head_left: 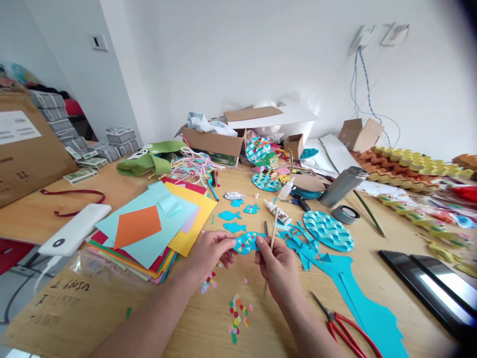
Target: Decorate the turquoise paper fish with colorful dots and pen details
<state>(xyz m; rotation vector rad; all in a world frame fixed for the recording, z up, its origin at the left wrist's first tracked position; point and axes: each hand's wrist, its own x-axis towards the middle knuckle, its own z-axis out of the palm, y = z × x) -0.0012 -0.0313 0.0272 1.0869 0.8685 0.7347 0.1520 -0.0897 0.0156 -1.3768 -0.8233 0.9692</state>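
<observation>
Between both hands is a blue paper fish (246, 243) dotted with small coloured paper bits. My left hand (219, 247) pinches its left end between thumb and fingers. My right hand (275, 261) grips its right end and also has a thin wooden stick (274, 228) held upright in the fingers. Beyond the hands lie plain blue paper fish (234, 227) and a decorated one (251, 209). Loose coloured paper dots (238, 313) are scattered on the table below the hands. A white glue bottle (278, 213) lies just past the right hand.
Red-handled scissors (348, 328) lie at the lower right beside a cut blue sheet (367, 298). Coloured paper (149, 233) is stacked at left, with a white power bank (74, 228). A wavy-patterned blue disc (328, 231), a metal flask (343, 186) and dark tablets (428, 283) are at right.
</observation>
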